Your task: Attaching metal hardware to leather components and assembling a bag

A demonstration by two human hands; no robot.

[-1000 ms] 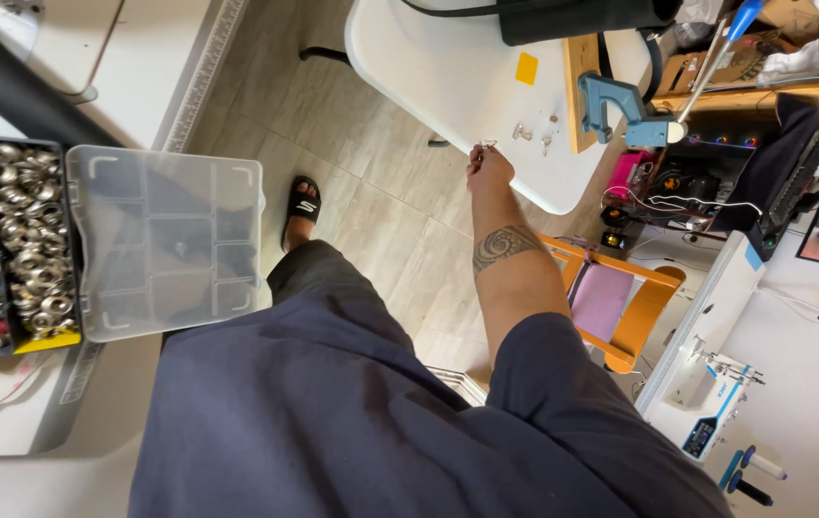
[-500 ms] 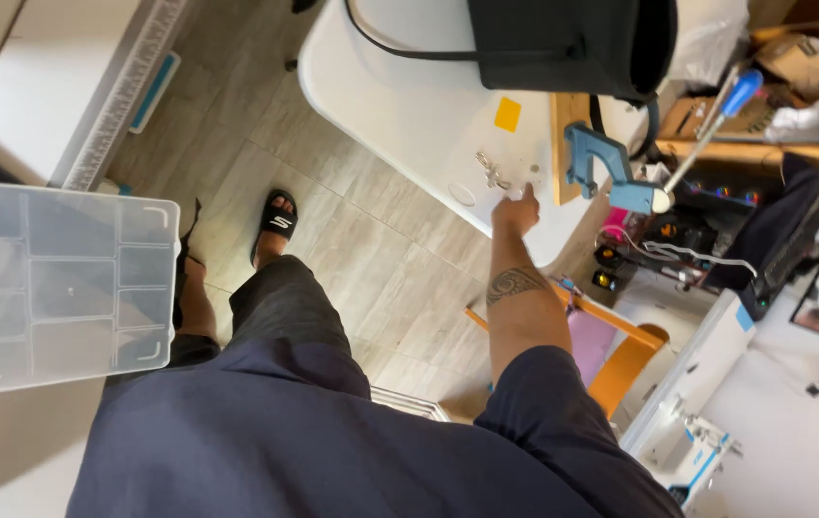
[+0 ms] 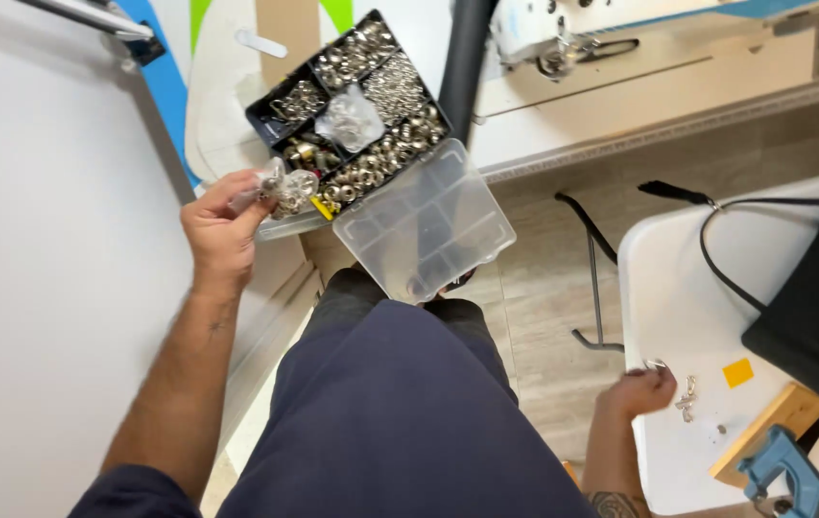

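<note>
**Small bag of metal parts lifted out, ring set down on the white table**

Nearest, dark blue trousers (image 3: 400, 412) filling the lower middle of the view. At lower right, right hand (image 3: 641, 391) resting at the edge of the white table (image 3: 678, 288), fingertips pinched narrow on a small metal ring (image 3: 656, 364); whether truly gripped or only touched, cannot tell. Just beside it on the table, a few more small metal pieces (image 3: 688, 398), a yellow sticky note (image 3: 737, 372) and, at the corner, a blue clamp (image 3: 782, 470) on a wooden block (image 3: 764, 432). Dark bag (image 3: 817, 307) with strap lying on the same table.

Farther left, left hand (image 3: 222, 225) raised, closed on a small clear plastic bag of metal fittings (image 3: 284, 190), held touching the front edge of the black compartment organizer box (image 3: 347, 105). Box open, clear lid (image 3: 428, 221) hanging down toward the knees. Compartments full of silver eyelets and rings, with another clear bag (image 3: 350, 117) inside.

Farthest, a sewing machine (image 3: 572, 38) on its stand.

Judged from this: picking of hardware from the box well started, some pieces already on the table; bag not yet opened, box not yet closed.
</note>
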